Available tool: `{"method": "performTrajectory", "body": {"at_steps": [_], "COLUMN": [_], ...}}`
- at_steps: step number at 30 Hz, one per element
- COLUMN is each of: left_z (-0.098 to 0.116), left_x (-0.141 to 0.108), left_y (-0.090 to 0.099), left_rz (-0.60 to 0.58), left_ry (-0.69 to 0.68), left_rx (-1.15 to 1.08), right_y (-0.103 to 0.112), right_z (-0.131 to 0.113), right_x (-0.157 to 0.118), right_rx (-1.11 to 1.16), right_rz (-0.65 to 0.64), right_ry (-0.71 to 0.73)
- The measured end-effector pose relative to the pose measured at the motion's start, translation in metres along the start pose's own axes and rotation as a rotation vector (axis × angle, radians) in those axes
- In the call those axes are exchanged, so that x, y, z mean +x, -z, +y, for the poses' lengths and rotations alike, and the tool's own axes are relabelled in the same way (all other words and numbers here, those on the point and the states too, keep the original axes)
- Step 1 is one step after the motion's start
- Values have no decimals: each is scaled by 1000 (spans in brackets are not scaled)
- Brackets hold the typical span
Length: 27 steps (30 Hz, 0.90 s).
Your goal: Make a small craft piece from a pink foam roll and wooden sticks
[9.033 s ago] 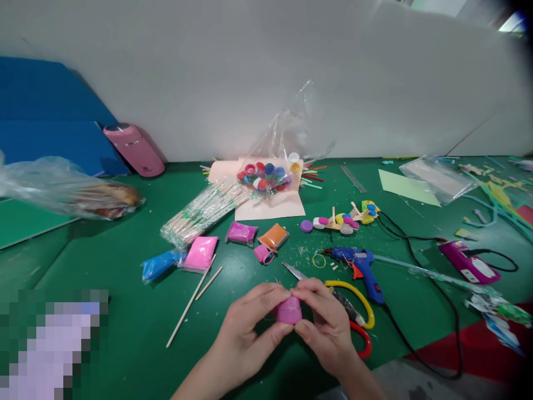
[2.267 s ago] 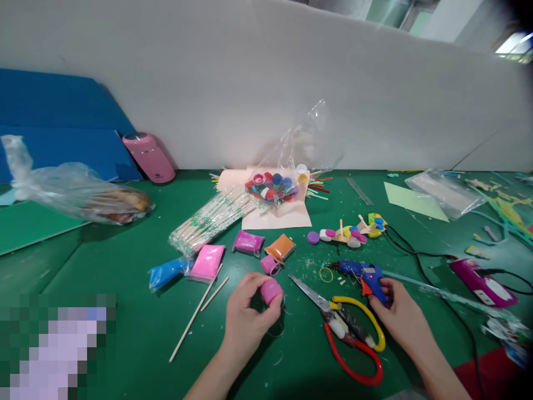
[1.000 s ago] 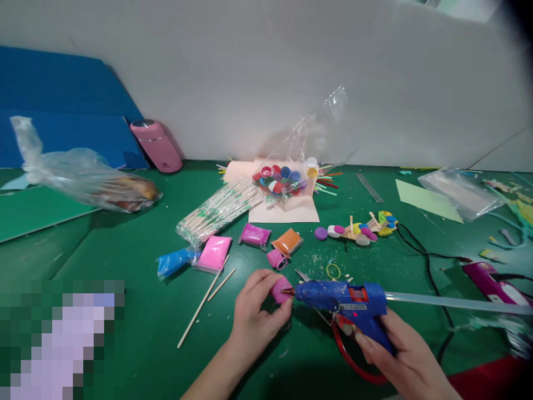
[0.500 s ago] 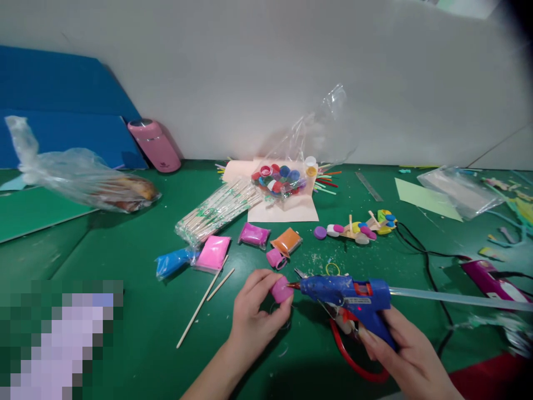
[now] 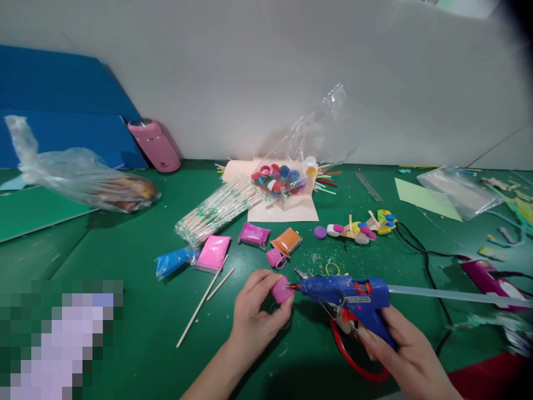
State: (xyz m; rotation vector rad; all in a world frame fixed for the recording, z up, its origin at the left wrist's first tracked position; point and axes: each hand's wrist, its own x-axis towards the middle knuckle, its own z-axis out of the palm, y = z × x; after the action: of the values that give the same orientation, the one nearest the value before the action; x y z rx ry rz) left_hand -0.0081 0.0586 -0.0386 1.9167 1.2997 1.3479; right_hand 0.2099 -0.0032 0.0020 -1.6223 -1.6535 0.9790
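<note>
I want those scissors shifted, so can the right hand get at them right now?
Probably not without letting go first: the right hand grips the blue glue gun, which hides much of the scissors, though their red handle shows below it.

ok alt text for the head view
A right hand holds a blue glue gun, its tip at a pink piece in the left hand. On the green table lie scissors, bright packets, thin sticks and a bag of caps.
</note>
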Motion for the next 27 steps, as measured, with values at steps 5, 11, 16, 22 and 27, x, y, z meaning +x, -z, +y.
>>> {"method": "performTrajectory", "body": {"at_steps": [5, 11, 16, 22, 27], "left_z": [1, 0, 0, 0, 1], "left_x": [0, -2, -2, -1, -1], "left_y": [0, 0, 0, -1, 0], "left_rz": [-4, 1, -12, -19, -5], "left_ry": [5, 3, 0, -5, -17], "left_rx": [-2, -6, -7, -4, 2], "right_y": [-2, -1, -3, -2, 1], "right_z": [-2, 3, 3, -1, -1], "right_x": [2, 2, 2, 3, 4], "right_rx": [32, 27, 82, 92, 56], "right_rz": [17, -1, -18, -40, -17], "right_ry": [-30, -9, -52, -23, 1]}}
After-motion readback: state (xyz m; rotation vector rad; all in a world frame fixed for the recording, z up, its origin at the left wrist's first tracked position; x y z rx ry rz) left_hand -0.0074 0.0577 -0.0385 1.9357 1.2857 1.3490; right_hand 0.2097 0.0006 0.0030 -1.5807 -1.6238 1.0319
